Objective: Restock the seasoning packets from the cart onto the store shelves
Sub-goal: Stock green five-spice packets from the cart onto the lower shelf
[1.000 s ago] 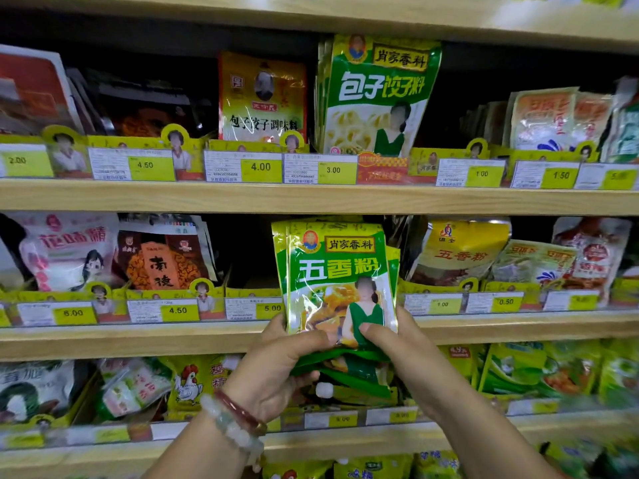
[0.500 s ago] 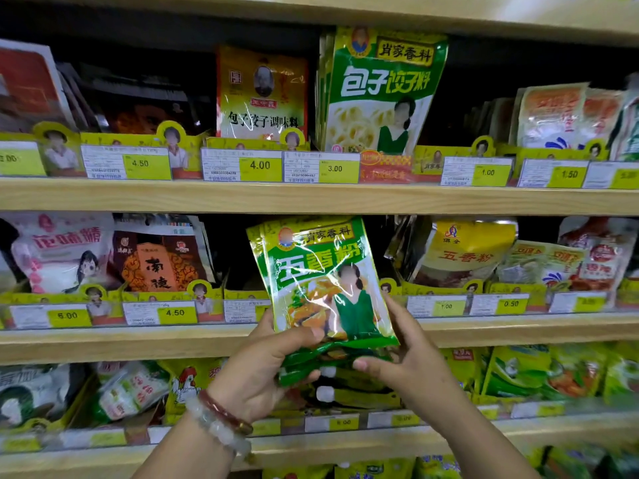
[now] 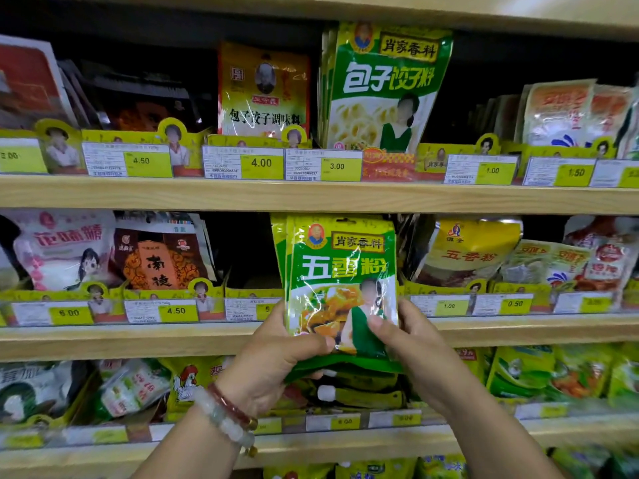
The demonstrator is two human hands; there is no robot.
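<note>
I hold a small stack of green five-spice seasoning packets [image 3: 340, 271] upright in front of the middle shelf [image 3: 138, 337]. My left hand [image 3: 276, 361] grips the stack's lower left corner, thumb across the front. My right hand [image 3: 411, 344] pinches the lower right corner. The stack's top edge reaches into the dark gap on the middle shelf, between the brown packet [image 3: 159, 261] and the yellow five-spice bags [image 3: 466, 250]. The cart is out of view.
Larger green dumpling-seasoning packets [image 3: 383, 88] stand on the upper shelf [image 3: 311, 197] directly above. Price-tag rails [image 3: 242, 164] line each shelf front. More green and yellow packets [image 3: 553, 375] fill the lower shelf behind my wrists.
The stack was tilted to the left half a second ago; it now stands upright and has shifted slightly right and up toward the middle shelf gap. Both hands kept their grip.
</note>
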